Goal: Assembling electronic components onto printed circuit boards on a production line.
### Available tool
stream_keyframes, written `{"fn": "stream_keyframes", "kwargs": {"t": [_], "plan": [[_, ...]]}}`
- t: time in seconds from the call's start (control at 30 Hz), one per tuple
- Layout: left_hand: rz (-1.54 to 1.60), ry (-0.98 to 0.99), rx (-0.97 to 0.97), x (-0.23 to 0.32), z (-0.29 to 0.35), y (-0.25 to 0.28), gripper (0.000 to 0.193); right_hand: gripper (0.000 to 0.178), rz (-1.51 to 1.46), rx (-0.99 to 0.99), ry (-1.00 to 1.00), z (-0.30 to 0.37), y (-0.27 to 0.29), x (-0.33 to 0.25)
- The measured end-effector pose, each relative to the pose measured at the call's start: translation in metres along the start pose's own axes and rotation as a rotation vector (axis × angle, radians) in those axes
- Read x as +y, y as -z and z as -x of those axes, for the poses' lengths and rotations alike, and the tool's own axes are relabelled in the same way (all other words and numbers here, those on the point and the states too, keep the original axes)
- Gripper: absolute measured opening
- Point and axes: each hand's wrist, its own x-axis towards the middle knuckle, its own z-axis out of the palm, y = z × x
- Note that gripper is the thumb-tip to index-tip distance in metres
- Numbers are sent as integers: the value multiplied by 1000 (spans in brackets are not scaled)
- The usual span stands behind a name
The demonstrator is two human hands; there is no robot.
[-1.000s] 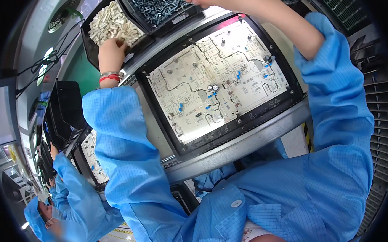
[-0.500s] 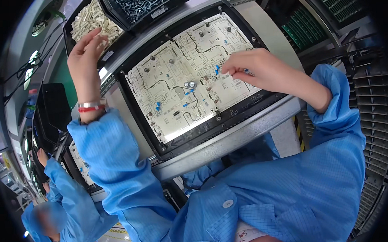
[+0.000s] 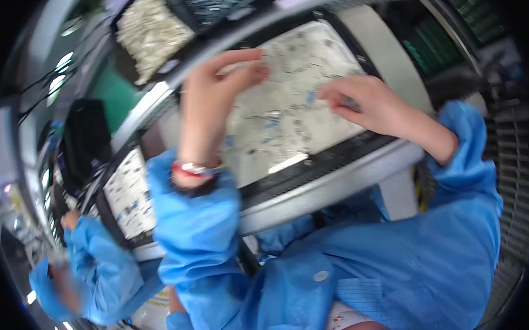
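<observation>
A white printed circuit board (image 3: 255, 162) with blue and dark parts lies in a black frame (image 3: 329, 154) before me. My left hand (image 3: 211, 99) is over the board's upper left part, thumb and fingers drawn toward each other. Motion blurs its fingertips, and any small part in them cannot be made out. Above the board's right half is my right hand (image 3: 365, 104), fingers curled in a pinch near a blue component (image 3: 310, 98). Something dark shows between its fingers, too smeared to name.
Past the frame's far left corner stands a black bin of cream-coloured small parts (image 3: 152, 37). Beside it is a bin of dark screw-like pieces (image 3: 228, 1). A metal rail (image 3: 336, 185) runs along the near side. At left, a co-worker in blue (image 3: 104, 272) is beside another board (image 3: 130, 197).
My left hand has come from the bin of cream parts rightward over the board. My right hand stays over the board's right side. The whole view has shifted and blurred.
</observation>
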Motion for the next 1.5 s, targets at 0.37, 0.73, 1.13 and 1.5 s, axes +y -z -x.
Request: {"fn": "stream_keyframes", "kwargs": {"t": [0.37, 0.73, 1.13, 1.5], "plan": [[-32, -81, -33, 7, -4, -29, 27, 29, 136, -92, 32, 3, 9, -7], [-136, -197, -167, -24, -24, -84, 16, 24, -5, 242, -263, 7, 84, 74], [-547, -318, -168, -26, -54, -123, 34, 19, -46, 237, -171, 14, 86, 69], [-774, -269, -260, -17, -62, -125, 40, 21, 60, 196, -180, 19, 86, 57]]}}
